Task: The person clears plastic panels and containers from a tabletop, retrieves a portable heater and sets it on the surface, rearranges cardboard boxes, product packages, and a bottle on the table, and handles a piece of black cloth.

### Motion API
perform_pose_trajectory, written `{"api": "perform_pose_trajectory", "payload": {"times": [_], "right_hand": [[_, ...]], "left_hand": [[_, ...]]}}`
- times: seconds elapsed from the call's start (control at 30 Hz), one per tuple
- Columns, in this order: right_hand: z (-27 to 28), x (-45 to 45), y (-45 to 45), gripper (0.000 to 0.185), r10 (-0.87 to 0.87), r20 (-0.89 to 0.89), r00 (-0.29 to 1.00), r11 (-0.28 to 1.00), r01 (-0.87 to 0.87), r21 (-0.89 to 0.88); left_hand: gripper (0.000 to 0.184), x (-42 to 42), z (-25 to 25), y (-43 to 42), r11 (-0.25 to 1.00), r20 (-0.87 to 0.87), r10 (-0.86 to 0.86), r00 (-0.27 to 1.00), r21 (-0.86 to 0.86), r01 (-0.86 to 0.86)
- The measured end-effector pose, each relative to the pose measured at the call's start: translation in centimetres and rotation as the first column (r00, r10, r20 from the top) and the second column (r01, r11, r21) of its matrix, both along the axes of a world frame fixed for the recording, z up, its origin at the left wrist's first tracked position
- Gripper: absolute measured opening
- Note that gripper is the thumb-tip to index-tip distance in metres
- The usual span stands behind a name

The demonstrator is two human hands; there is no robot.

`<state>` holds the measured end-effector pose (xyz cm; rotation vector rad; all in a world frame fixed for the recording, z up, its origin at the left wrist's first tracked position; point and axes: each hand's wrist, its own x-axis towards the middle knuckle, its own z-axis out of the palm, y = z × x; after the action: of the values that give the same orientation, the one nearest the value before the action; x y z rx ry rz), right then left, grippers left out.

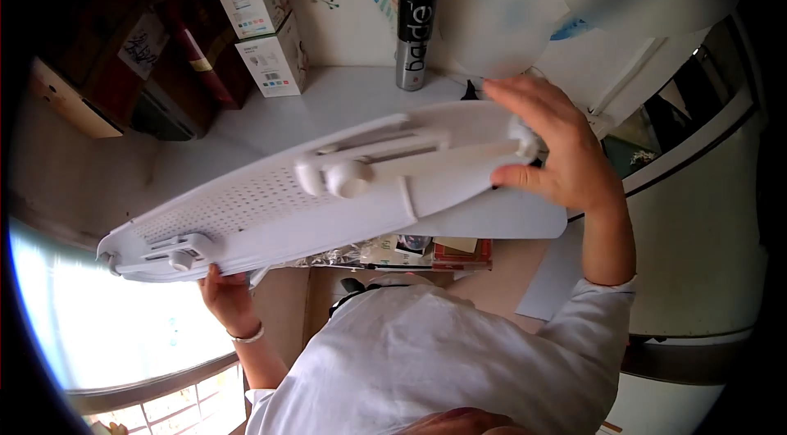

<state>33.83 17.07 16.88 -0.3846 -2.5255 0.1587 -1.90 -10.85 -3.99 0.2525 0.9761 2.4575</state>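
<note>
A long white board with rows of small holes and folded legs, which looks like a small ironing board, is held up at a slant with its underside towards me. My left hand grips its lower edge near the left end, its fingers partly hidden behind the board. Around the narrower right end curves my right hand, the thumb on the underside and the fingers over the far edge. A white folding leg with a round foot lies along the board from that end.
Behind the board is a pale tabletop. On it stand a black and grey spray can, two stacked white boxes and dark boxes at the left. Books sit below its front edge. A bright window is at lower left.
</note>
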Motion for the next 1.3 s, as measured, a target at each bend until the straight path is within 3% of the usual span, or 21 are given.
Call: {"api": "perform_pose_trajectory", "payload": {"times": [0.07,0.13,0.17,0.2,0.27,0.4,0.47,0.6,0.63,0.67,0.7,0.73,0.8,0.83,0.87,0.93,1.0,1.07,1.17,1.27,1.3], "right_hand": [[0.9,-0.1,-1.7,0.071,-0.005,0.063,0.998,0.998,0.001,0.063],[1.4,-0.3,-2.8,0.073,-0.054,0.118,0.991,0.997,0.046,0.067],[1.5,-0.4,-2.9,0.064,-0.071,0.059,0.996,0.991,0.063,0.122],[1.7,-0.2,-3.0,0.063,-0.105,0.059,0.993,0.989,0.098,0.107],[2.4,0.8,-3.2,0.060,-0.161,0.059,0.985,0.985,0.156,0.075],[4.1,2.5,-3.3,0.052,-0.163,0.139,0.977,0.985,0.170,-0.038],[4.0,2.4,-3.2,0.049,-0.243,0.157,0.957,0.962,0.258,-0.085],[1.8,4.6,-1.5,0.026,-0.555,0.116,0.824,0.807,0.567,-0.167],[1.2,6.1,-0.7,0.023,-0.545,0.077,0.835,0.837,0.547,-0.013],[0.8,7.6,-0.2,0.022,-0.544,0.041,0.838,0.838,0.545,-0.014],[0.2,9.2,-0.1,0.020,-0.575,-0.025,0.818,0.817,0.576,0.028],[0.0,11.2,0.0,0.020,-0.596,-0.045,0.802,0.803,0.596,-0.017],[0.6,13.4,-1.4,0.021,-0.673,-0.149,0.724,0.732,0.681,0.004],[0.6,15.2,-1.7,0.021,-0.711,-0.228,0.665,0.690,0.722,-0.046],[0.7,16.8,-1.9,0.022,-0.747,-0.305,0.591,0.642,0.760,-0.101],[1.8,20.0,-2.5,0.022,-0.812,-0.277,0.514,0.573,0.795,-0.202],[2.4,23.0,-3.0,0.022,-0.850,-0.252,0.463,0.515,0.832,-0.208],[2.8,25.6,-3.3,0.022,-0.865,-0.232,0.444,0.479,0.870,-0.121],[2.8,27.3,-3.6,0.021,-0.862,-0.249,0.442,0.486,0.859,-0.157],[1.8,28.8,-3.0,0.022,-0.844,-0.318,0.431,0.458,0.889,-0.013],[1.5,29.3,-2.8,0.021,-0.859,-0.304,0.412,0.434,0.901,-0.007]], "left_hand": [[0.030,2.3,0.3,1.6,0.999,0.011,-0.043,0.999,0.021,0.043],[0.035,4.7,1.3,3.2,0.976,-0.053,-0.203,0.978,0.074,0.207],[0.033,5.8,1.7,4.1,0.955,-0.042,-0.275,0.961,0.099,0.278],[0.032,6.8,2.3,5.2,0.931,-0.036,-0.339,0.940,0.127,0.341],[0.034,9.2,4.1,7.6,0.948,0.036,-0.315,0.948,0.066,0.312],[0.037,11.6,5.6,11.6,0.840,-0.022,-0.539,0.842,0.053,0.539],[0.035,13.0,6.4,13.4,0.791,-0.022,-0.611,0.791,0.016,0.611],[0.034,16.5,7.0,17.1,0.673,-0.082,-0.737,0.671,0.000,0.740],[0.034,17.0,7.1,18.0,0.629,-0.128,-0.773,0.622,-0.022,0.777],[0.034,17.3,7.0,18.9,0.579,-0.172,-0.808,0.564,-0.048,0.814],[0.051,16.9,6.3,20.3,0.436,-0.248,-0.879,0.407,-0.069,0.898],[0.060,16.2,6.2,20.9,0.507,-0.436,-0.806,0.401,-0.157,0.848],[0.079,15.3,6.2,22.4,0.650,-0.748,-0.608,0.268,-0.273,0.709],[0.101,14.5,5.7,24.1,0.743,-0.820,-0.512,0.254,-0.275,0.611],[0.102,13.9,3.8,26.1,0.940,-0.934,-0.287,0.212,-0.232,0.250],[0.106,12.5,5.3,28.7,0.932,-0.852,-0.350,0.388,-0.357,0.057],[0.113,12.0,5.5,31.8,0.939,-0.878,-0.259,0.402,-0.327,-0.110],[0.114,12.4,6.0,34.1,0.892,-0.849,-0.326,0.417,-0.422,-0.161],[0.112,14.3,7.0,35.5,0.842,-0.823,-0.373,0.428,-0.494,-0.218],[0.111,14.7,8.0,37.6,0.773,-0.704,-0.414,0.577,-0.607,-0.185],[0.098,14.9,8.3,37.9,0.764,-0.733,-0.356,0.579,-0.585,-0.272]]}}
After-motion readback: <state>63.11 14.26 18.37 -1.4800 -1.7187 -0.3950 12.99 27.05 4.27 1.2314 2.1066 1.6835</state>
